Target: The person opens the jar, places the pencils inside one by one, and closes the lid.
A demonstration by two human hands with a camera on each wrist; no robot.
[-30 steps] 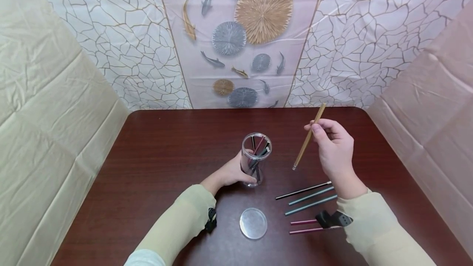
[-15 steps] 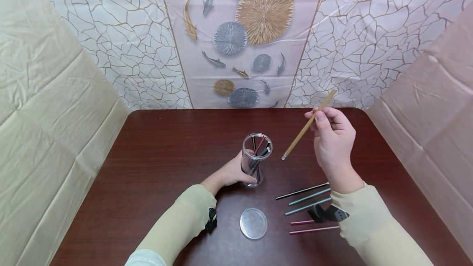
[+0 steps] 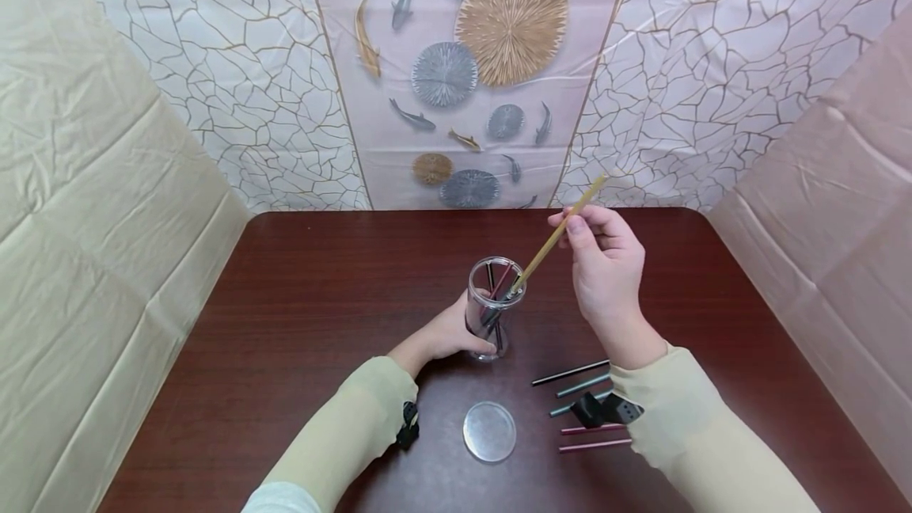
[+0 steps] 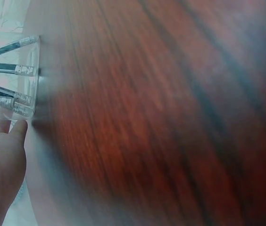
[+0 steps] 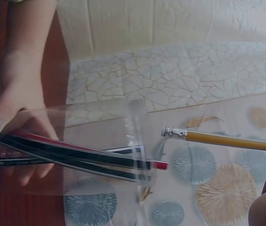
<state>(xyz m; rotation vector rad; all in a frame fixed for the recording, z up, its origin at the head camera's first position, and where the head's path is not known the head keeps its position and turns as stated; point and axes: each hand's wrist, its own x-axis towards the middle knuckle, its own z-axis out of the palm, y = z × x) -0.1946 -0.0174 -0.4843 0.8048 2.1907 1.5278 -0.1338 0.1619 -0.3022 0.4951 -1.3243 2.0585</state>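
Observation:
My left hand (image 3: 447, 329) grips the lower part of a clear jar (image 3: 473, 311) standing upright on the table. Several dark pencils and a red one lean inside it; their metal eraser ends (image 4: 24, 70) rest at the bottom in the left wrist view. Between thumb and fingers, my right hand (image 3: 606, 283) pinches a yellow pencil (image 3: 552, 244), slanted with its eraser end down. That end overlaps the jar's rim in the head view. From the right wrist, the pencil's eraser (image 5: 165, 132) shows just outside the jar mouth, near a red pencil tip (image 5: 160, 165).
A round clear lid (image 3: 489, 432) lies in front of the jar. To its right, partly under my right forearm, lie a black pencil (image 3: 566, 374), teal pencils (image 3: 580, 386) and pink pencils (image 3: 591, 446). Patterned cloth (image 3: 285, 101) hangs behind the table (image 3: 321, 275).
My right hand has raised the yellow pencil, then carried it left to the jar's mouth, tilting it further. The left hand and jar stay put.

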